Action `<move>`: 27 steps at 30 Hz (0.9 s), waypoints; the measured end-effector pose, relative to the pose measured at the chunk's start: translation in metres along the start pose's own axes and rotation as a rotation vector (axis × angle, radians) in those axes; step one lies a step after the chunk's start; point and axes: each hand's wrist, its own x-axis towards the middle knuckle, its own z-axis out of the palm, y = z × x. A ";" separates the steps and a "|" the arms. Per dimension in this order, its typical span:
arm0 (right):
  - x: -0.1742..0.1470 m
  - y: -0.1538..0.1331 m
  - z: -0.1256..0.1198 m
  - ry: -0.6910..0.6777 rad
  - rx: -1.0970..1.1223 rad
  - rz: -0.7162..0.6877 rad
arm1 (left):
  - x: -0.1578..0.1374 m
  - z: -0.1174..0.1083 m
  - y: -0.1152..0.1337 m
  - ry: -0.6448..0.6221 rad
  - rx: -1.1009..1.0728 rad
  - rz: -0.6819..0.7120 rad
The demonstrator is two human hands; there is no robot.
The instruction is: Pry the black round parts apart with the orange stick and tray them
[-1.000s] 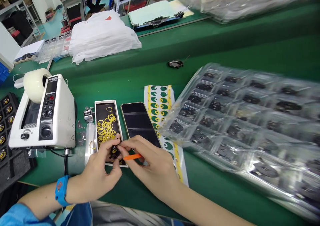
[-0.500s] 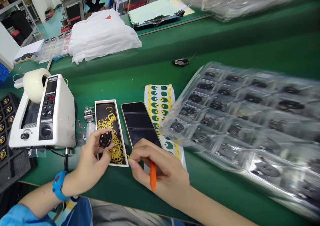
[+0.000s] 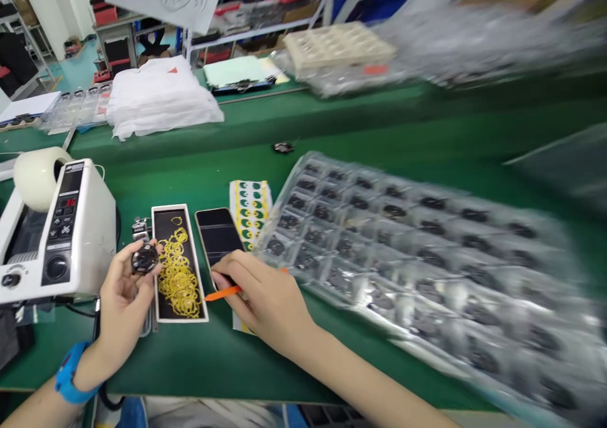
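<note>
Between the fingertips and thumb of my left hand [image 3: 126,295] sits a small round black part [image 3: 145,259], its face turned up. My right hand [image 3: 265,295] is closed around a thin orange pen-like tool [image 3: 222,293], whose tip points left, close to the rim of a white tray. That white tray [image 3: 205,317] has a dark bottom and holds a heap of thin yellow rings [image 3: 179,289]. It lies between my two hands. A smartphone [image 3: 219,235] with a dark screen lies just beyond my right fingers, partly covered by them.
A white tape dispenser [image 3: 90,226] stands at left, near a metal tally counter [image 3: 140,228]. A sticker sheet [image 3: 250,210] lies beside the phone. The large clear blister tray [image 3: 341,251] with black parts fills the right. One loose part [image 3: 283,147] and a white stack [image 3: 159,99] are farther back.
The view has swung right and up, so things appear shifted left. In my right hand the orange tool has turned from hanging downward to pointing left. My left hand keeps the black part.
</note>
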 end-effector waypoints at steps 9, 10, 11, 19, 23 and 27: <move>-0.001 0.152 -0.119 -0.280 -0.619 0.656 | -0.003 -0.009 0.002 -0.056 -0.028 -0.093; -0.001 0.168 -0.128 -0.326 -0.636 0.707 | -0.003 -0.009 0.001 -0.070 -0.037 -0.102; -0.001 0.180 -0.133 -0.380 -0.648 0.761 | -0.002 -0.009 0.001 -0.079 -0.041 -0.100; -0.008 0.195 -0.121 -0.640 -0.613 1.043 | -0.001 -0.014 -0.007 -0.079 0.036 -0.019; -0.003 0.190 -0.119 -0.642 -0.552 1.122 | -0.001 -0.012 -0.007 -0.099 0.031 -0.042; 0.004 0.189 -0.119 -0.592 -0.432 1.153 | 0.000 -0.009 -0.007 -0.167 0.023 -0.081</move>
